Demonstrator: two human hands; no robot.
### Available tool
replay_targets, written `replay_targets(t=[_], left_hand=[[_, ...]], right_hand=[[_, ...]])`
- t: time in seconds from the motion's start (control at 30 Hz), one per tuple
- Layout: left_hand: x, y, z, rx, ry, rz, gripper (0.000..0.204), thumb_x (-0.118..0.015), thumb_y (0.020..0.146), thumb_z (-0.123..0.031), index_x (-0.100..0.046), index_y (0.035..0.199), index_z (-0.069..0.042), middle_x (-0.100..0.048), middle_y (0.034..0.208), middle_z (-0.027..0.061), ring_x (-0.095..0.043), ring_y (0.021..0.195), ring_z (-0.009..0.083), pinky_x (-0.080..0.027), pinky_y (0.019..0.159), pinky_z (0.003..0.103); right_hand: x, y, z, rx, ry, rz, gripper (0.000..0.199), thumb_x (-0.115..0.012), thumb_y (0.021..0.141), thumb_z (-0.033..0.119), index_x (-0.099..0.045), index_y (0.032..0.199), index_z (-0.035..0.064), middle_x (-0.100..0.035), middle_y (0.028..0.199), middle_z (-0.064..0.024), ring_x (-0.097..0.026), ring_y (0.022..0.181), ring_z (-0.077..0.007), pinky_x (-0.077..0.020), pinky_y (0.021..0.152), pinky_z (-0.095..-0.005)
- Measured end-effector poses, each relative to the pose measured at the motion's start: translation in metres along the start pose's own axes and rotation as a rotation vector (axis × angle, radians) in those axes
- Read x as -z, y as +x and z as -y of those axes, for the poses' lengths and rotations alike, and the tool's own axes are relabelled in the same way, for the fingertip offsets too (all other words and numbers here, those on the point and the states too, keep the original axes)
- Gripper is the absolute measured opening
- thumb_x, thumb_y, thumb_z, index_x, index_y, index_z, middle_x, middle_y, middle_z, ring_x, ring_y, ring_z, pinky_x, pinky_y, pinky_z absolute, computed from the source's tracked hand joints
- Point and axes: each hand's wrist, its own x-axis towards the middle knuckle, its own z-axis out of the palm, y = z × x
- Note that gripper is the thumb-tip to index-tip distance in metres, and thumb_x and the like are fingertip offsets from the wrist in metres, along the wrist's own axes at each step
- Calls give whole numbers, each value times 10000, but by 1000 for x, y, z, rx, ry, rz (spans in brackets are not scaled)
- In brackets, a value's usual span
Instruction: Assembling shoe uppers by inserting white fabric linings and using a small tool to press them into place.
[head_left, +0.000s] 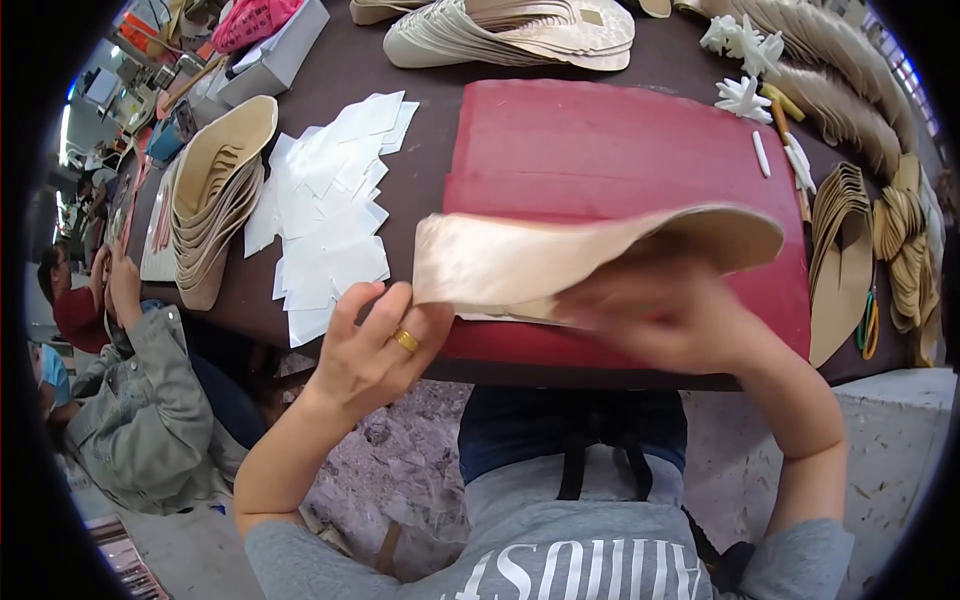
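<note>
A cream satin shoe upper (pixel 520 260) stands on its edge over a red mat (pixel 600 130), its rounded end curling round at the right. My left hand (pixel 375 345), with a gold ring on one finger, pinches the upper's left end. Motion smears my right hand (pixel 660 315), which reaches into the hollow of the upper, by its lower edge. Its fingertips are blurred, so whether they grip the upper cannot be made out. A pale strip shows along the bottom edge between the two hands.
White paper-like pieces (pixel 335 190) lie overlapped left of the mat. Stacked beige uppers stand at the left (pixel 225 200), the back (pixel 510 35) and the right (pixel 842 250). Scissors (pixel 870 322), a white stick (pixel 761 155) and a hammer-like tool (pixel 785 110) lie at right. A co-worker (pixel 150 400) sits at left.
</note>
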Motion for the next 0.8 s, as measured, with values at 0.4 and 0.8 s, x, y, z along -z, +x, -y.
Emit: replay_targets(t=[0.4, 0.8], left_hand=[[0, 49, -26, -6, -53, 152, 293, -634, 748, -56, -651, 1040, -59, -611, 944, 50, -561, 817, 168, -454, 787, 284], [-8, 71, -45, 294, -472, 120, 190, -657, 782, -87, -678, 971, -73, -636, 988, 59, -614, 802, 186, -500, 711, 309]], right_hand=[[11, -30, -24, 57, -382, -36, 291, -670, 807, 59, -637, 1088, -7, -601, 1165, -114, -624, 913, -270, -507, 815, -321], [17, -34, -27, 185, -645, 13, 337, -721, 780, 145, -646, 1081, 15, -624, 1134, -84, -626, 892, -231, -527, 773, -334]])
